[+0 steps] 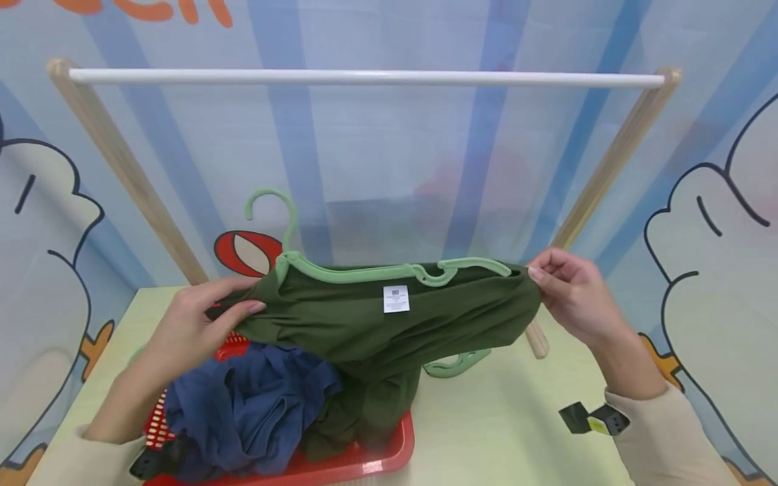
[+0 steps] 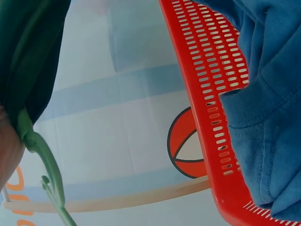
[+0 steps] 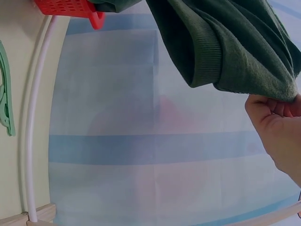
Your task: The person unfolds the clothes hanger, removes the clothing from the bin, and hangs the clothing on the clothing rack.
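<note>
From my end, the white rail (image 1: 365, 77) spans the view above both hands, with wooden posts (image 1: 620, 158) sloping down at either side. Background shows between the rail and the raised cloth. Below, the red basket (image 1: 398, 449) takes up the near left of the bench (image 1: 486, 432), its rounded front corner under the middle of the work. To its right I see pale benchtop, with another green hanger (image 1: 458, 366) lying partly behind the cloth, near the foot of the right post.

The dark green garment (image 1: 340, 327) is held up between the hands, over the basket and the bench beside it. I see the left hand (image 1: 197, 320) gripping its left end, and the right hand (image 1: 568, 290) pinching its far right corner. It looks soft and creased, with a white label (image 1: 396, 299) inside. A light green hanger (image 1: 365, 275) lies along its upper edge, hook up at the left. Blue cloth (image 1: 249, 408) sits crumpled in the basket.
</note>
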`<state>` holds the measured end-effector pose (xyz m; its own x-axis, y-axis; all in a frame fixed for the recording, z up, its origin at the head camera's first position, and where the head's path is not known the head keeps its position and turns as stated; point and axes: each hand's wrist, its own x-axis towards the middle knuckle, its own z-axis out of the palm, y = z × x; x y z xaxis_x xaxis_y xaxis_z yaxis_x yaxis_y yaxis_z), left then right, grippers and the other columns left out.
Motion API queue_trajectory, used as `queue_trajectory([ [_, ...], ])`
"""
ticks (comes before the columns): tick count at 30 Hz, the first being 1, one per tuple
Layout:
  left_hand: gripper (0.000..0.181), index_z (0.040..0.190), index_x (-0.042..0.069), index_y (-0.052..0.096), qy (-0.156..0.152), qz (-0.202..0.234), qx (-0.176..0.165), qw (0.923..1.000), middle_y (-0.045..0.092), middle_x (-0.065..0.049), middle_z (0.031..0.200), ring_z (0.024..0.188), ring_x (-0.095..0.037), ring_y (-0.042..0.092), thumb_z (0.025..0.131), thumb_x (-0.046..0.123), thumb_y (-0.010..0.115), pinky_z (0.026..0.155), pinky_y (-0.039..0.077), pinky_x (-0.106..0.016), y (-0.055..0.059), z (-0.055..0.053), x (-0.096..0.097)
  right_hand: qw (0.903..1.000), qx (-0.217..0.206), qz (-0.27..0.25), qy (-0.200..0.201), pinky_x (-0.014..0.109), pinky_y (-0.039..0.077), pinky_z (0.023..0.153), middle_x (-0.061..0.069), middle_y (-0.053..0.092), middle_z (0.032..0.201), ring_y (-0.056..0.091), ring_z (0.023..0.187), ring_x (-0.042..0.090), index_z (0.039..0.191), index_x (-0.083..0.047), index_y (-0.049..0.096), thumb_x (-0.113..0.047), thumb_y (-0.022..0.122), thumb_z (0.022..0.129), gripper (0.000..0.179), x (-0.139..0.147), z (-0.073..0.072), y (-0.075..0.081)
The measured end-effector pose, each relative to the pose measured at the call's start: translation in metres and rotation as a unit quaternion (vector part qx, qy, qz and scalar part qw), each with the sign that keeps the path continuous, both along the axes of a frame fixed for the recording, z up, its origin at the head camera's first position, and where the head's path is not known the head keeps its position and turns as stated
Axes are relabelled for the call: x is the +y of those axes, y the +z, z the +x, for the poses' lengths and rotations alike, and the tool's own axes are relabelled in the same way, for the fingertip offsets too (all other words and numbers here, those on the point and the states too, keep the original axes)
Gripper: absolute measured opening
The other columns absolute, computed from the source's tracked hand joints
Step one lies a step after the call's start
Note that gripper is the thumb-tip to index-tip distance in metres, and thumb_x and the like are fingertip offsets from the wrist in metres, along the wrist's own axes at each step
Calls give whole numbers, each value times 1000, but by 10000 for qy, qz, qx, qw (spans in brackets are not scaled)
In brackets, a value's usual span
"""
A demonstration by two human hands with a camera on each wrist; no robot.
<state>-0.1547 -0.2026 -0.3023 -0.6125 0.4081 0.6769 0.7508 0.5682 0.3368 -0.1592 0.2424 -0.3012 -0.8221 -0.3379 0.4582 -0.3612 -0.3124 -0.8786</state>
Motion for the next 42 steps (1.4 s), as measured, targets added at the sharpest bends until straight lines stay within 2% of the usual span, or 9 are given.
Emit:
queue_trajectory([
  [6,25,98,-2,67,-204,98,273,9994,68,-9,86,64,-9,61,79,14,71,58,46,-13,1,-3,-3,9998,7,89,-199,21,45,55,7,58,72,54,61,14,86,4,58,13,40,92,21,1,0,6],
  [10,38,97,-3,68,-399,169,450,9980,67,-9,82,59,-9,59,86,33,59,57,46,-15,2,-7,-2,9991,17,181,-373,20,45,56,6,57,72,53,62,13,85,3,59,13,41,91,22,0,0,11],
  [18,50,92,-3,69,-202,171,712,9971,67,-8,80,61,-15,60,86,43,52,61,48,-16,2,-9,-2,9972,86,487,-556,20,42,55,5,57,71,49,61,12,84,3,59,13,44,90,20,-3,2,18],
  [24,51,92,-3,69,-188,207,818,9963,67,-8,78,62,-16,60,86,44,52,62,47,-17,3,-10,-1,9933,-141,892,-724,21,44,56,2,57,71,50,61,12,83,-1,60,9,47,91,18,-10,-1,23],
  [27,46,92,-3,69,-266,280,840,9957,66,-7,78,62,-14,59,87,40,55,60,46,-17,5,-10,3,9792,16,1653,-1173,21,46,61,1,58,74,51,66,12,84,0,60,4,50,91,13,-15,-3,27],
  [29,34,92,-3,68,-302,285,806,9959,65,-7,79,64,-13,58,86,29,63,60,45,-17,7,-9,6,9644,228,2179,-1481,21,47,67,1,58,81,53,73,13,85,1,59,1,52,91,9,-18,-4,30],
  [32,27,93,-2,68,-380,255,769,9960,65,-6,80,67,-11,58,85,24,65,63,44,-17,12,-8,13,9393,568,2811,-1884,21,47,69,2,58,90,54,80,14,88,2,59,-1,54,90,7,-25,-5,36],
  [39,42,96,-2,67,-427,-50,1059,9934,64,-7,80,66,-15,58,91,36,50,57,46,-27,22,-6,37,9100,1026,3417,-2110,26,42,53,10,59,79,50,60,18,82,1,62,2,56,88,9,-52,-9,35],
  [42,25,96,-2,66,-402,-196,1041,9936,62,-7,80,65,-15,57,85,21,64,55,47,-29,26,-4,47,8991,1159,3594,-2212,26,39,52,8,59,77,48,59,17,80,0,63,3,57,87,10,-62,-9,33],
])
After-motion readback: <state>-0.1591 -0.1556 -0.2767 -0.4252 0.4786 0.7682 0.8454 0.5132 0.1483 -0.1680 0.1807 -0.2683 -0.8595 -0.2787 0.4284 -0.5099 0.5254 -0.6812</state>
